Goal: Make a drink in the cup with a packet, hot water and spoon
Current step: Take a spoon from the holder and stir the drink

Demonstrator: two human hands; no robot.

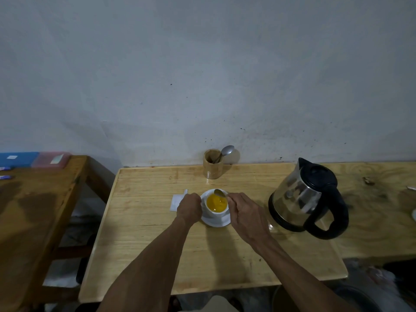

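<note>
A white cup (215,212) full of orange-yellow drink stands on a white saucer (216,221) in the middle of the wooden table. My left hand (189,208) is closed against the cup's left side. My right hand (244,216) pinches a metal spoon (220,193), whose bowl is lifted just above the cup's far rim. The torn white packet (176,202) lies flat on the table left of the cup, partly hidden by my left hand. The steel kettle (306,197) with black lid and handle stands to the right.
A bamboo holder (212,164) with another spoon (226,151) stands at the back edge by the wall. A second, darker table (33,210) sits to the left with blue and pink boxes (33,159). A further wooden surface (378,199) adjoins on the right.
</note>
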